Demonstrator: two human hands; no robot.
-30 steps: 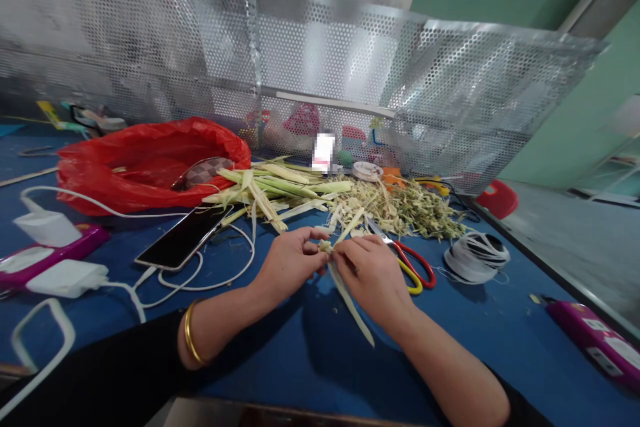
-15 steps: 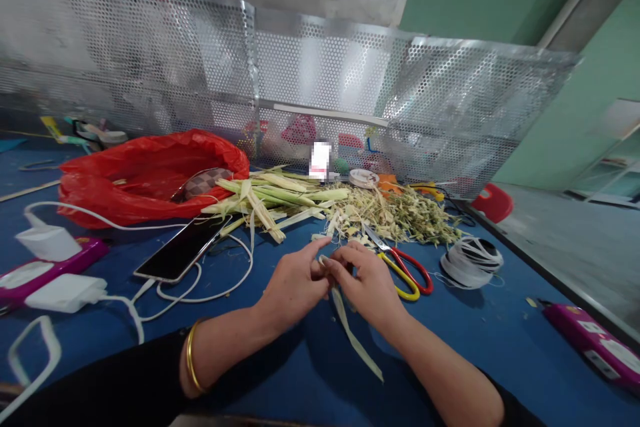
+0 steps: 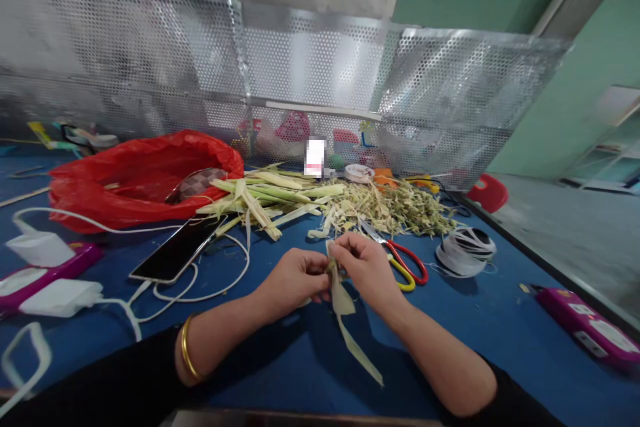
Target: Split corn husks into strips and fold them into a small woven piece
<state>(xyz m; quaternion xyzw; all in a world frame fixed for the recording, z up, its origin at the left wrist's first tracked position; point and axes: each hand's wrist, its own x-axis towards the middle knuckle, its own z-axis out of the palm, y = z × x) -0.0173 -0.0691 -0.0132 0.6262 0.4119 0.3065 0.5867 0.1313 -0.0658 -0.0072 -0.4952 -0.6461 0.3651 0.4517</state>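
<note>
Between my two hands hangs a pale corn husk strip (image 3: pixel 343 301), its long tail trailing toward the table's front edge. My right hand (image 3: pixel 364 265) pinches the strip's upper end between thumb and fingers. Just below and to the left, my left hand (image 3: pixel 297 279) has its fingers closed on the same strip, though the exact pinch point is partly hidden. Scissors with red and yellow handles (image 3: pixel 407 261) lie beside my right hand, blades toward the pile of dried trimmings (image 3: pixel 390 205). Behind my hands are long green-yellow husks (image 3: pixel 280 195).
At the left a red plastic bag (image 3: pixel 100 187) stands behind a phone (image 3: pixel 177 250) with white cables and chargers (image 3: pixel 63 297). A spool of white string (image 3: pixel 465 252) and a purple power strip (image 3: pixel 590 323) lie right. A perforated metal screen (image 3: pixel 310 60) borders the back.
My right hand has moved up along the husk strip, and my left fingers have curled in. More of the strip now shows, with a wider flap hanging below the hands. The view has shifted slightly.
</note>
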